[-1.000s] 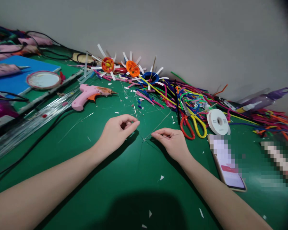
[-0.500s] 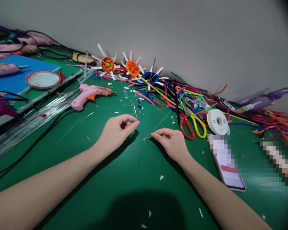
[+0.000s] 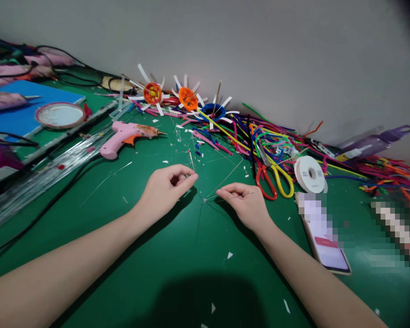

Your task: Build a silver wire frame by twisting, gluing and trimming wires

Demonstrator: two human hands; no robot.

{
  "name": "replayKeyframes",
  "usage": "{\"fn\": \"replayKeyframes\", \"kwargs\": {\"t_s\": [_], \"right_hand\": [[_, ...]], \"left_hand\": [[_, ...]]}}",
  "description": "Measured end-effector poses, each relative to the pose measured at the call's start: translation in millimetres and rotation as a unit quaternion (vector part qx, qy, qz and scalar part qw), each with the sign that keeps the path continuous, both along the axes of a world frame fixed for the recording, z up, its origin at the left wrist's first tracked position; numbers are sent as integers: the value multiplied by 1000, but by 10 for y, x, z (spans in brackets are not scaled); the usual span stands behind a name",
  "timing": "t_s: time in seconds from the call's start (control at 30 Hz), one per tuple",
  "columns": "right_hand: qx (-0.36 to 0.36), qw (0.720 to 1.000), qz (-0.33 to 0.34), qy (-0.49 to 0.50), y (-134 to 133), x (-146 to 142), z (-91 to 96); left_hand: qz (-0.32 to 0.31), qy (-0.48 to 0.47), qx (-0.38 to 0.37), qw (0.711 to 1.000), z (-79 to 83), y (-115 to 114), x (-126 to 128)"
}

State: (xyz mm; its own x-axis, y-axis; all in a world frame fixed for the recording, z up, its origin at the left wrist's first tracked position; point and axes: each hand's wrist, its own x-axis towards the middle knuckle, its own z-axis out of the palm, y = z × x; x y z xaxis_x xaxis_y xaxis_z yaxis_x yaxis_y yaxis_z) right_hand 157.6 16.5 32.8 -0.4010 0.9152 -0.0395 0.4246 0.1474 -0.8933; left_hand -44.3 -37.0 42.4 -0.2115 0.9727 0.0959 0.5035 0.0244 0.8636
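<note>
Several thin, stiff strands, which look like fine wire, meet at a small joint (image 3: 205, 200) just above the green table (image 3: 191, 264). My left hand (image 3: 169, 184) is closed in a pinch between thumb and forefinger on one strand, whose pale end (image 3: 192, 160) sticks up past the fingertips. From the other side, my right hand (image 3: 241, 200) pinches another thin strand close to the joint, and its tail runs back across the fingers. A further strand (image 3: 225, 179) slants up and right from the joint, free of both hands.
A pink glue gun (image 3: 128, 136) lies left, beside clear strips (image 3: 68, 159). Behind are wheel-like pieces with white spokes (image 3: 187, 98) and pipe cleaners (image 3: 239, 136). Scissors (image 3: 267, 182), a white spool (image 3: 309, 174), a phone (image 3: 323, 237) and a purple bottle (image 3: 372, 143) are right.
My right fingertips have shifted very slightly right, away from the joint. My left hand keeps its pinch almost in the same place.
</note>
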Motion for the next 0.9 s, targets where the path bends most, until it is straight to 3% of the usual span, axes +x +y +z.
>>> {"fn": "replayKeyframes", "kwargs": {"t_s": [0.9], "right_hand": [[47,999,3,-17,-38,-20,-15]], "left_hand": [[2,-17,-15,1000,-10,-1,4]]}}
